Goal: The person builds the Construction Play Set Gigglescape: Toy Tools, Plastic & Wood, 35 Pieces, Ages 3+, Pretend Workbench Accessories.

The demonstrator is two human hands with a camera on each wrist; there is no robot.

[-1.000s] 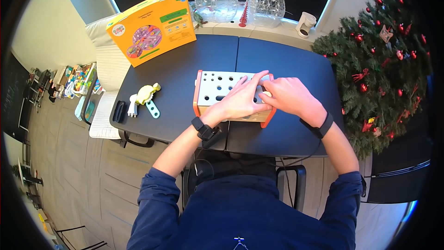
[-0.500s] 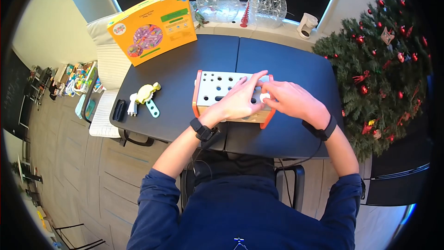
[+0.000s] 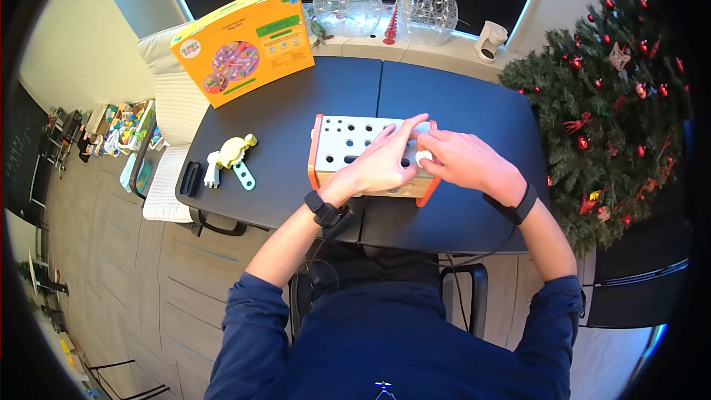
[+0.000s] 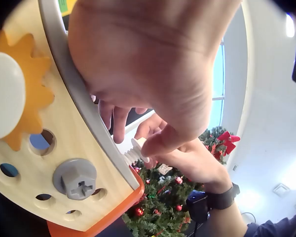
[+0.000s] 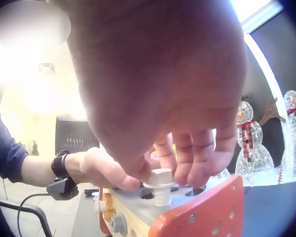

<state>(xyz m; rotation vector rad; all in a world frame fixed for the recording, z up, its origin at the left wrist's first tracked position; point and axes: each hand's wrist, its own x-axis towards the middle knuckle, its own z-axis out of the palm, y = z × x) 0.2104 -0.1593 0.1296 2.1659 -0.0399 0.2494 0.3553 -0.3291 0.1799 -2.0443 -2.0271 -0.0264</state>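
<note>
A toy workbench (image 3: 337, 139) with a pale grey holed top and orange-red ends stands on the table. Its wooden side (image 4: 19, 170) carries an orange gear (image 4: 34, 94) and a grey bolt (image 4: 76, 178). My right hand (image 3: 470, 159) pinches the head of a white toy bolt (image 5: 160, 178) between thumb and fingers. The threaded shank of that bolt stands upright at the top panel, near the right end. My left hand (image 3: 385, 159) rests on the top with fingers extended and thumb spread, the thumb tip close beside the bolt.
On the dark table (image 3: 296, 215) to the left lie a yellow toy piece (image 3: 235, 150), a light-blue holed strip (image 3: 244, 175), a white piece (image 3: 212, 170) and a black case (image 3: 191, 179). A yellow box (image 3: 248, 44) stands behind. A decorated tree (image 3: 600, 118) is at the right.
The right hand has shifted and turned slightly, and the head of the white bolt now faces up between its fingers. The left hand and the workbench have stayed almost still.
</note>
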